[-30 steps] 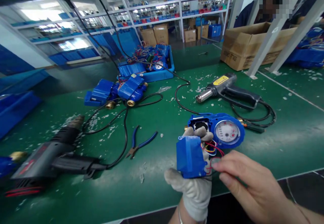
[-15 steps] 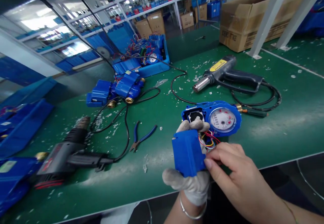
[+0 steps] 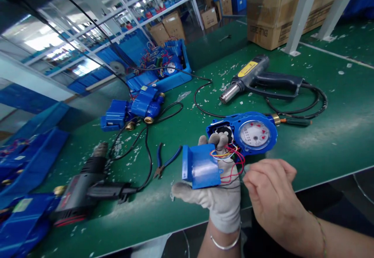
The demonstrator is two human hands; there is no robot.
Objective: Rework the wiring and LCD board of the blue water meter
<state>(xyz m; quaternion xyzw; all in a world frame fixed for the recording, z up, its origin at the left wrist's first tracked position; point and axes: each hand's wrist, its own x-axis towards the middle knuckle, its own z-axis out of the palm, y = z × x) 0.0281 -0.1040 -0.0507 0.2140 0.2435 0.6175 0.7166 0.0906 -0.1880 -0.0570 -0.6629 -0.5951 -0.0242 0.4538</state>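
Note:
My gloved left hand grips a blue water meter with a round white dial, holding it above the green bench. A blue plastic cover hangs off the meter on coloured wires and rests against my palm. My bare right hand is curled just right of the wires, its fingertips pinched close to them; what they hold is too small to see.
Two heat guns lie on the green bench: a black one at left, a dark blue one behind the meter. Blue-handled pliers, more blue meters, a blue bin and a cardboard box stand beyond.
The blue cover has swung leftwards and turned in my left hand, showing more of the wires. My right hand drew back slightly to the right. The view dipped lower.

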